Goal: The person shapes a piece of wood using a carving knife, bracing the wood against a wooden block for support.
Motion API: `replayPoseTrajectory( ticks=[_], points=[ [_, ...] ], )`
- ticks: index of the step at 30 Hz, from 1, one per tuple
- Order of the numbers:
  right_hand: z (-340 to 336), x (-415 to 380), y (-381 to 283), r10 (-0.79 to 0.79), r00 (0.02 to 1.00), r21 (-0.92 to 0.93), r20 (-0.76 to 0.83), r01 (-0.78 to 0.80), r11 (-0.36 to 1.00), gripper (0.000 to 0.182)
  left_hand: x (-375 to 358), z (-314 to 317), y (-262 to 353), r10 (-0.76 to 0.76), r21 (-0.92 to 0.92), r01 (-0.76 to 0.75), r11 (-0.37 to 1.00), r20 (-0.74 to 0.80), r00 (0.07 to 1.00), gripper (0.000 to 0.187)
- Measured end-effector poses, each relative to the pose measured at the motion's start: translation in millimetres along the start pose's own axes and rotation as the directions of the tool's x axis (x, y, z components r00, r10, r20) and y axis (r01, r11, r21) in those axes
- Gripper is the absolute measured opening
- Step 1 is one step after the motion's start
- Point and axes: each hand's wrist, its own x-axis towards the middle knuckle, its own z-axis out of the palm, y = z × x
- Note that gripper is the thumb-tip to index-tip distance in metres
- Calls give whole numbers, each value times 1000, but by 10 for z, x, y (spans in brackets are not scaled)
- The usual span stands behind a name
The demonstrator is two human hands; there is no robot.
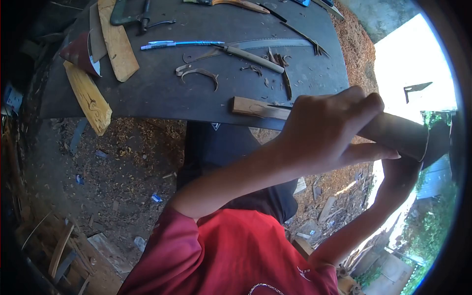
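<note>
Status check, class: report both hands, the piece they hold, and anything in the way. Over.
Left hand wrapped round wooden cylinder. Right hand beneath it, grip hidden. Wood strip on dark board just behind. Nothing between.

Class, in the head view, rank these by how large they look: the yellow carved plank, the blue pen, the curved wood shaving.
1. Yellow carved plank, clearly largest.
2. Blue pen, long but thin.
3. Curved wood shaving, smallest.
All lie on the dark table, so nearness hardly skews this.
</note>
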Motion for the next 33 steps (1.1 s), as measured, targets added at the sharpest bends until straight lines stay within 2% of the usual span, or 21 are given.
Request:
replayPoseTrajectory(
  ticks=[2, 5, 7, 9, 12, 14, 16, 18, 19, 21, 23, 24, 26, 27, 28, 29, 30, 31, 33],
  points=[
    [-387, -4, 2, -21, 997, 83, -74, 27, 996, 67, -6, -22, 5, -15, -17, 16, 1000, 24, 1000, 56],
    [-1205, 126, 8, 23, 981, 254, 192, -72, 965, 70, 12, -31, -19, -39, -39, 40, 998, 18, 999, 56],
    [-1212, 179, -107, -3, 966, 309, 260, -80, 948, 69, 27, -43, -37, -53, -43, 54, 998, 2, 999, 56],
    [-972, 176, -249, -76, 969, 233, 236, 20, 972, 69, 37, -69, -61, -59, -25, 59, 998, -8, 998, 57],
    [-474, 72, -436, -242, 956, -174, 166, 270, 947, 70, 41, -112, -76, -80, -19, 80, 997, 0, 997, 58],
    [-213, -5, -560, -357, 914, -553, 192, 401, 730, 71, 44, -118, -70, -87, -13, 86, 996, -18, 996, 58],
    [2, -65, -661, -435, 863, -830, 256, 427, 359, 72, 48, -117, -47, -79, 3, 79, 997, -63, 995, 58],
    [153, -97, -738, -467, 824, -930, 322, 367, 7, 74, 63, -132, -40, -83, -1, 83, 997, -59, 995, 58],
    [206, -97, -781, -473, 811, -937, 345, 327, -123, 75, 69, -144, -41, -84, -1, 84, 996, -57, 995, 58],
    [282, -85, -828, -469, 806, -930, 362, 279, -238, 78, 83, -177, -51, -100, 7, 100, 995, -35, 994, 58],
    [266, -75, -847, -466, 802, -924, 373, 280, -260, 76, 95, -196, -63, -111, 17, 112, 994, -33, 993, 59],
    [274, -86, -877, -448, 821, -932, 354, 268, -245, 73, 100, -202, -69, -115, 22, 116, 993, -42, 992, 59],
    [176, -79, -913, -377, 877, -926, 297, 361, 109, 66, 101, -192, -94, -123, 18, 124, 992, -67, 990, 61],
    [-62, 18, -931, -312, 907, -803, 282, 401, 441, 62, 102, -160, -118, -128, 8, 129, 992, -84, 988, 61],
    [-363, 152, -951, -240, 927, -585, 289, 369, 722, 59, 102, -138, -138, -133, -2, 133, 991, -101, 986, 62],
    [-662, 287, -974, -172, 933, -302, 317, 271, 914, 56, 102, -129, -152, -136, -18, 135, 991, -112, 984, 63],
    [-889, 390, -998, -116, 924, 11, 363, 120, 993, 52, 104, -122, -164, -139, -35, 136, 990, -123, 983, 64],
    [-996, 415, -1074, -111, 917, 162, 383, 52, 986, 50, 104, -144, -160, -132, -32, 129, 991, -141, 981, 65],
    [-999, 409, -1337, -299, 889, 121, 346, 274, 954, 45, 107, -245, -124, -107, -7, 108, 994, -183, 977, 67]
  ],
)
